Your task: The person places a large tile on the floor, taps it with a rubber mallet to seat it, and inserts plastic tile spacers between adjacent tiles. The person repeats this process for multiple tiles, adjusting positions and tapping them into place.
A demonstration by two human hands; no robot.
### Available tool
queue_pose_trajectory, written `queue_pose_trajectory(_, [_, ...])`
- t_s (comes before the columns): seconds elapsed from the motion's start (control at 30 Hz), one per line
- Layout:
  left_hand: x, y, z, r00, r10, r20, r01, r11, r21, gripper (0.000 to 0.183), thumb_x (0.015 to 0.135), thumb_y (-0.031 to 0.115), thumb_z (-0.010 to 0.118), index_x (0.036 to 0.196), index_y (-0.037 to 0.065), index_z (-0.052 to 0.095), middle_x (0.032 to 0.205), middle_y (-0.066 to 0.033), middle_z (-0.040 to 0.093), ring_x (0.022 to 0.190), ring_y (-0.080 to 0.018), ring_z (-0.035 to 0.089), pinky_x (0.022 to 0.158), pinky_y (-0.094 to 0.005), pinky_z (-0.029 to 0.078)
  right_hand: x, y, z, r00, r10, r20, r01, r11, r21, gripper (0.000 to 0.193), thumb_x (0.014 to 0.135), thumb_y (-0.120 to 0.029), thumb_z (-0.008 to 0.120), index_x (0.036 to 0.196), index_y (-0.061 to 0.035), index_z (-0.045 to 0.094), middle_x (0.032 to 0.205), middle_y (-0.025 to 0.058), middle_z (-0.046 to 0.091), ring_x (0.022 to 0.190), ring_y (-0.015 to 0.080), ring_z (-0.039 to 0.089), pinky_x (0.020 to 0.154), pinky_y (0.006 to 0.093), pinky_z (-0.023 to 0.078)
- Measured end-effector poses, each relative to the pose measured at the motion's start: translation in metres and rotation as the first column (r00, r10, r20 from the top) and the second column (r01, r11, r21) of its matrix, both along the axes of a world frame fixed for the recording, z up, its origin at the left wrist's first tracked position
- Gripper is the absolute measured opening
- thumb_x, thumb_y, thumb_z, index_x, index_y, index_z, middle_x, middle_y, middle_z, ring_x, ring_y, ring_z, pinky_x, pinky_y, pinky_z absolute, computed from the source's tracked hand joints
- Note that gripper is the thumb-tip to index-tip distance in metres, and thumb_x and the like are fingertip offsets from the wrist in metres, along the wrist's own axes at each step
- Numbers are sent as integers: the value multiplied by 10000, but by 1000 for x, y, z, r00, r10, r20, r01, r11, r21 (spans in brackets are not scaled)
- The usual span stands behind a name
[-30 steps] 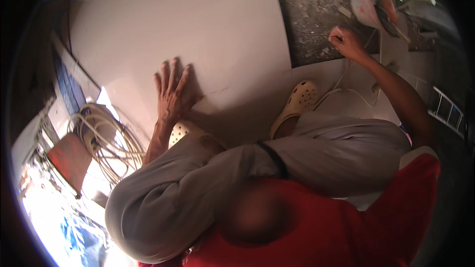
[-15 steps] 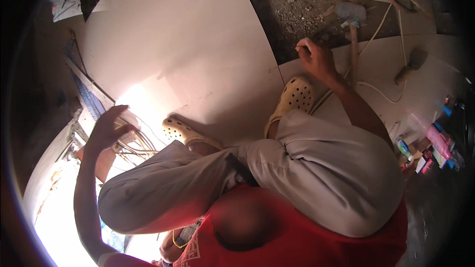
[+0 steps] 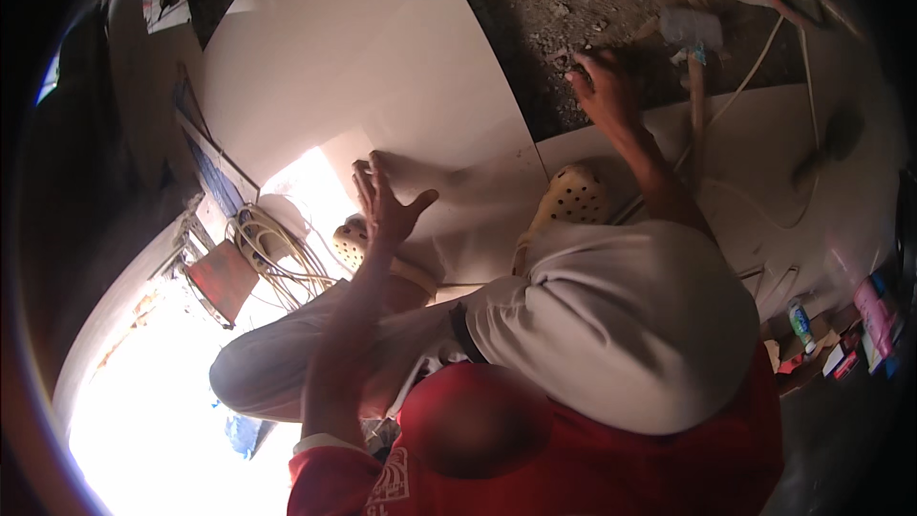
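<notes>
My left hand [image 3: 387, 212] hangs over a large pale slab [image 3: 373, 57] beside my left yellow clog [image 3: 350, 242]. Its fingers are stretched and the thumb is held apart, with nothing in it. I hold my right hand [image 3: 602, 94] open at the slab's right side, above the dark rubble [image 3: 564, 19]; its fingers are slightly bent and apart, and no object shows in them. My right clog [image 3: 573, 196] rests close to the slab's edge. A mallet [image 3: 691, 29] with a grey head and wooden handle lies just right of my right hand.
Coiled cable [image 3: 277, 253] and a reddish plate [image 3: 223, 282] lie at left in glare. A second pale slab [image 3: 755, 143] is at right, with a thin cord [image 3: 809, 76] across it. Small packages, one a pink packet [image 3: 871, 311], sit at far right.
My left hand has swung right, from beside the cable to over the slab near my left clog. My right hand has shifted slightly forward and its fingers have opened out. The view has tilted.
</notes>
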State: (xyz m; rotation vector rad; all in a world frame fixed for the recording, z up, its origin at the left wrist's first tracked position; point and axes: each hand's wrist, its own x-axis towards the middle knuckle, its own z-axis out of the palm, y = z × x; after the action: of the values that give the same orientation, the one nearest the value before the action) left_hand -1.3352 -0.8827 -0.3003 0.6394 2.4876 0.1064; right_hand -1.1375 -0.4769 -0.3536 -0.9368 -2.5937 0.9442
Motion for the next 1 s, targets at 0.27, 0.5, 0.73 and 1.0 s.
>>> queue_pose_trajectory(0.27, [13,9,-4,986,45,-161,-30,995,96,1318,769,673,875,1744,127,175,1788,-284,98,1652,-497,73,1323,-623,162,99,48,23,879,-464,109,280,687,671,430,999,-398,754,1340,-141,704,1156,175,708,1064,398,691,928,524,547])
queue_pose_trajectory(0.5, [13,25,-4,984,103,-148,-105,994,-2,1299,750,638,896,1728,121,214,1790,-272,88,1661,-482,31,1305,-690,99,109,44,15,904,-428,8,394,838,378,383,1030,-342,749,1240,-29,682,1162,214,718,1086,400,696,929,470,548])
queue_pose_trajectory(0.73, [12,34,12,983,95,-157,-91,995,35,1241,764,565,907,1706,89,253,1779,-275,137,1658,-487,61,1292,-720,90,41,-63,59,961,278,-15,-277,950,-147,267,1027,-212,760,1177,-19,652,886,181,719,652,425,680,589,450,531])
queue_pose_trajectory(1.0, [10,28,8,988,69,-139,-59,995,77,1258,771,676,854,1705,77,261,1780,-279,137,1646,-510,80,1223,-778,116,-79,-89,79,815,562,-145,-565,825,23,235,1032,-134,718,1168,6,588,876,220,645,745,455,674,618,483,533])
